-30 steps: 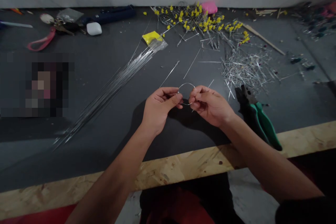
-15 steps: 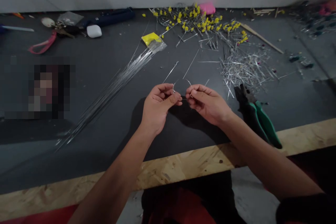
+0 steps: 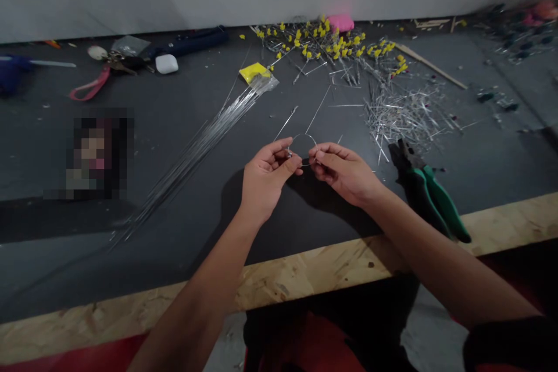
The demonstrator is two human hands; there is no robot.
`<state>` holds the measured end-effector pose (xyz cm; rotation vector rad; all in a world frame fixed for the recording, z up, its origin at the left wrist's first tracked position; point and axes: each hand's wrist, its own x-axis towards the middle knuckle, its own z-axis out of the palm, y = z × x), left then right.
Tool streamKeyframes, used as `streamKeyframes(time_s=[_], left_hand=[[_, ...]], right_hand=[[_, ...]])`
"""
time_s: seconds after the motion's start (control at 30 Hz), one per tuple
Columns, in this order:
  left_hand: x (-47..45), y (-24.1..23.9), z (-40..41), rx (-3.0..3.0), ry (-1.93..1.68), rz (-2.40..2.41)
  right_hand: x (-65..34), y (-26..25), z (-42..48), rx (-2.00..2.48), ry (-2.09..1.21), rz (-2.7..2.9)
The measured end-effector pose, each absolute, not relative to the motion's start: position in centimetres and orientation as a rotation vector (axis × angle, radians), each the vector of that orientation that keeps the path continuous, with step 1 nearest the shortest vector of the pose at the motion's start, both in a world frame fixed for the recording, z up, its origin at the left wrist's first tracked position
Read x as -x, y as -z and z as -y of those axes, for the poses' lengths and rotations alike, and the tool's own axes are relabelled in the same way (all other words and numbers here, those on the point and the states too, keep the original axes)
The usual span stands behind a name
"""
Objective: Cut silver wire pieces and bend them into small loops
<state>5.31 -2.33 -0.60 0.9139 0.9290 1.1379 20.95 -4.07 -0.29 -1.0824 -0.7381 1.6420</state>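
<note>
Between my two hands is a thin metal wire [image 3: 305, 135] bent into a round loop. The fingers and thumb of my left hand [image 3: 271, 177] pinch its left side, where a small twisted part shows. My right hand [image 3: 344, 171] pinches the loop's right side; its fingertips partly hide the wire there. Both hands are just above the dark tabletop [image 3: 270, 244]. Loose straight wires [image 3: 318, 109] lie just beyond my fingers. To the right of my right hand rest pliers [image 3: 429, 192] with black and green handles.
A long bundle of straight wires [image 3: 196, 151] lies left, its far end in a yellow-labelled plastic sleeve [image 3: 257, 74]. Behind are wire pieces with yellow tips [image 3: 322, 40], and a heap of short wires [image 3: 403, 113] lies right. A wooden stick [image 3: 431, 65], white case [image 3: 167, 64] and keys [image 3: 122, 64] lie farther back.
The wire's two curved ends, apart before, now meet at the top as a closed-looking loop. Both hands keep their pinch. The view has shifted slightly.
</note>
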Motion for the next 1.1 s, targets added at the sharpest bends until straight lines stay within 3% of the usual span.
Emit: streamKeyframes(time_s=[1.1], left_hand=[[-5.33, 0.93, 2.63, -1.072, -1.049, -1.097]], right_hand=[[-21.10, 0.79, 3.79, 1.116, -1.589, 0.761]])
